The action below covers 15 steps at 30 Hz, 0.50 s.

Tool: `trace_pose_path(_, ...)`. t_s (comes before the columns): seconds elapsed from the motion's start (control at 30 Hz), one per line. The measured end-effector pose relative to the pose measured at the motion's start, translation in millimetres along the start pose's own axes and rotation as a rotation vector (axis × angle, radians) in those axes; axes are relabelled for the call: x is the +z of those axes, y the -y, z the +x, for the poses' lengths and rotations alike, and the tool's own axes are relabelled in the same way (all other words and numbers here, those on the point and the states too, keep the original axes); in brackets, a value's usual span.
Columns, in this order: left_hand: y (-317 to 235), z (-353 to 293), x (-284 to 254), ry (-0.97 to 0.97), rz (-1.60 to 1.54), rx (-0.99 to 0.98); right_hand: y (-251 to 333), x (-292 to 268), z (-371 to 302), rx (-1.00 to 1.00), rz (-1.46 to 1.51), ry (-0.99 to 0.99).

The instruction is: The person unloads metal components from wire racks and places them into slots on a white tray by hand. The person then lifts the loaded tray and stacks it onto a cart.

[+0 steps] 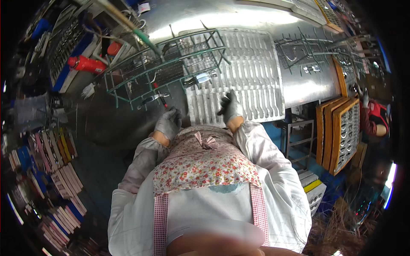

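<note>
Both my hands wear grey gloves. My left hand (pixel 169 123) is curled at the near left edge of a slotted metal tray (pixel 256 68); whether it grips anything I cannot tell. My right hand (pixel 230 106) rests with fingers spread on the tray's near part. A green wire rack (pixel 171 64) stands just left of the tray and holds several metal tools (pixel 198 79), some with red handles. I wear a floral apron over a white long-sleeved top.
A shiny steel worktable (pixel 307 85) bears another green wire rack (pixel 307 51) at the right. Wooden slotted trays (pixel 341 132) lean at the right, near another person's sleeve (pixel 376 117). Stacked packets (pixel 55 170) lie at the left, a red bottle (pixel 85 64) above them.
</note>
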<state>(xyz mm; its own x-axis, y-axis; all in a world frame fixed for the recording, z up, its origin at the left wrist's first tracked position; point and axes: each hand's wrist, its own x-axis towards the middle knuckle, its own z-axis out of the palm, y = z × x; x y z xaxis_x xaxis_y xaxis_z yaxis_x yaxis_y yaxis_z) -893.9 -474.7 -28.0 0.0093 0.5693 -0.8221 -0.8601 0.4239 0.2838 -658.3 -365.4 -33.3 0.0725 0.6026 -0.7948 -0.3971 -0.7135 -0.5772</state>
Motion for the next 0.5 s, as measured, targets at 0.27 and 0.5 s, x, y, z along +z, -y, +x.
trace_pose_path(0.27,54,109,7,-0.229,0.729,-0.04,-46,-242,56,0.215,0.115,-0.767)
trace_pose_path(0.5,100,167,-37,-0.441,1.235,0.073,-13,-248,26,0.228,0.231,-0.433)
